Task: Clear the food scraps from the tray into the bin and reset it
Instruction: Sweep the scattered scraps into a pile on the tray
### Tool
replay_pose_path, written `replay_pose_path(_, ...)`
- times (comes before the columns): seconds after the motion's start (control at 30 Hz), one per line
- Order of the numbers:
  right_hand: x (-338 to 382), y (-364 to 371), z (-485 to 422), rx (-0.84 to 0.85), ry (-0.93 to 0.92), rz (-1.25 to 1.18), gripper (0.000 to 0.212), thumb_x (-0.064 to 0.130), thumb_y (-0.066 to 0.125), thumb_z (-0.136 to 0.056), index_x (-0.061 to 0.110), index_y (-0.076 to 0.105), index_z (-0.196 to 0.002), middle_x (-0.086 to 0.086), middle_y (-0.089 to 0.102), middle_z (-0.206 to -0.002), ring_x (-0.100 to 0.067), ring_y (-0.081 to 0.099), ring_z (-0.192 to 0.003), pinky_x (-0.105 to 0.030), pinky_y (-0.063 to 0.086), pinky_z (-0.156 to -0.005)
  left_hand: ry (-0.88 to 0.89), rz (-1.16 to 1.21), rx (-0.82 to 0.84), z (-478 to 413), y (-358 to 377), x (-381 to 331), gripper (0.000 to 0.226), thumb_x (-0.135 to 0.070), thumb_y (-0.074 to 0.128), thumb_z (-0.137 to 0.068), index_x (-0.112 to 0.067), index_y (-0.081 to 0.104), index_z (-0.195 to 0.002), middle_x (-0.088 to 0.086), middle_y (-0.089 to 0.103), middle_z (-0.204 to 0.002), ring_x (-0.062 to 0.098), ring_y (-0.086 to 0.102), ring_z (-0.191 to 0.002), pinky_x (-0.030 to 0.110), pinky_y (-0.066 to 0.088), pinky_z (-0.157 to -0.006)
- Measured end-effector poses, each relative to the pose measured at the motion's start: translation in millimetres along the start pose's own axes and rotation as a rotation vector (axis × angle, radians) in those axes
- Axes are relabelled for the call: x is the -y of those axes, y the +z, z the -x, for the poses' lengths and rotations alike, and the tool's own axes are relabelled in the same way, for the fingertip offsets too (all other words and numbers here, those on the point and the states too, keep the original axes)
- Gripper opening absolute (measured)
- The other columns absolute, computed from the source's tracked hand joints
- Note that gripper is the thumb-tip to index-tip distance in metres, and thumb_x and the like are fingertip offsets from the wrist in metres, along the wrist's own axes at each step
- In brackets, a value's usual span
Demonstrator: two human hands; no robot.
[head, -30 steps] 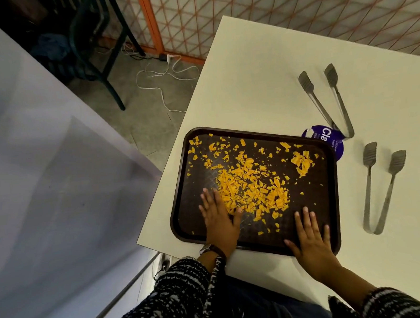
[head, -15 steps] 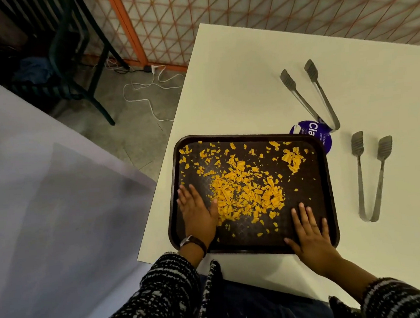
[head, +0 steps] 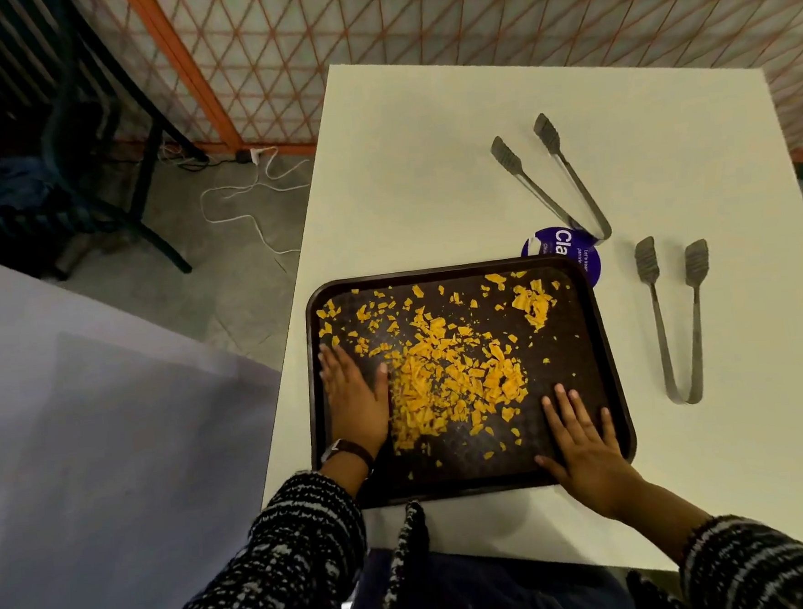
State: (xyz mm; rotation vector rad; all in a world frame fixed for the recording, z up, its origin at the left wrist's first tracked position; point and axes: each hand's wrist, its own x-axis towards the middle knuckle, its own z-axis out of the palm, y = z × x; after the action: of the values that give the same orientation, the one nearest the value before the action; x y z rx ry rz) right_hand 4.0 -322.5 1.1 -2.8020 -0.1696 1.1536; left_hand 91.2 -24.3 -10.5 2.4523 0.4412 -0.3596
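Resting flat, fingers straight, left hand (head: 356, 398) and right hand (head: 585, 443) press one tray (head: 604, 337); two tongs (head: 552, 179).

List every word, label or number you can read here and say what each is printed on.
"Cla": large white letters on the purple round label lying on the table. The rest of the word is cut off where the tray covers it.
Smaller white lines on the same label: too small to read.
Nothing else in view carries readable text.
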Motion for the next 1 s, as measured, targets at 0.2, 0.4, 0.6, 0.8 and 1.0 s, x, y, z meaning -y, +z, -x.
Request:
replay_pose_path(0.2,-3,4,-2,-0.030,0.010,-0.004,0.083,0.074,-0.009,-0.076,0.021,-0.037,-0.133,0.003,-0.044,-0.142,-0.014,-0.045,-0.127,-0.046,-0.020,-0.111,0.006,-0.026,0.016,-6,4,-14,0.078,-0.051,0.028,-0.093,-0.008,-0.012,-0.145,0.012,-0.013,-0.156,0.020,-0.014,-0.144,0.032,-0.010,-0.115)
replay_pose_path(0.4,-2,8,-1,-0.109,0.002,-0.051,0.082,0.073,-0.001,-0.080,0.022,-0.034,-0.135,0.003,-0.042,-0.143,-0.014,-0.041,-0.131,-0.044,-0.022,-0.109,0.239,0.104,0.219,26,21,-34,0.074,-0.050,0.032,-0.092,-0.027,-0.020,-0.138,-0.005,-0.024,-0.149,0.017,-0.015,-0.139,0.033,-0.001,-0.109)
replay_pose_path(0.6,2,-12,-13,-0.424,0.050,-0.315,0.074,0.041,0.041,-0.095,0.018,-0.008,-0.146,0.004,-0.014,-0.154,-0.012,-0.016,-0.143,-0.032,-0.011,-0.115,0.199,0.238,0.177,25,3,-31,0.071,-0.046,0.034,-0.093,-0.030,-0.017,-0.141,-0.007,-0.018,-0.152,0.018,-0.011,-0.142,0.038,0.004,-0.112)
replay_pose_path(0.8,13,-37,-56,-0.470,0.211,-0.432,0.071,0.042,0.034,-0.097,0.009,-0.002,-0.148,-0.013,-0.008,-0.158,-0.024,-0.013,-0.145,-0.035,-0.010,-0.116,0.172,0.216,0.164,21,-14,-15,0.069,-0.040,0.036,-0.095,-0.020,-0.003,-0.148,-0.001,-0.004,-0.158,0.018,-0.004,-0.145,0.043,0.007,-0.118)
replay_pose_path(1.0,63,-26,-54,-0.456,-0.012,-0.513,0.070,0.048,0.026,-0.096,0.014,-0.007,-0.148,-0.004,-0.013,-0.156,-0.016,-0.020,-0.142,-0.033,-0.013,-0.115,0.104,0.242,0.153,26,-19,-3,0.067,-0.039,0.035,-0.095,-0.021,-0.001,-0.149,-0.001,-0.001,-0.159,0.021,-0.002,-0.145,0.040,0.007,-0.118)
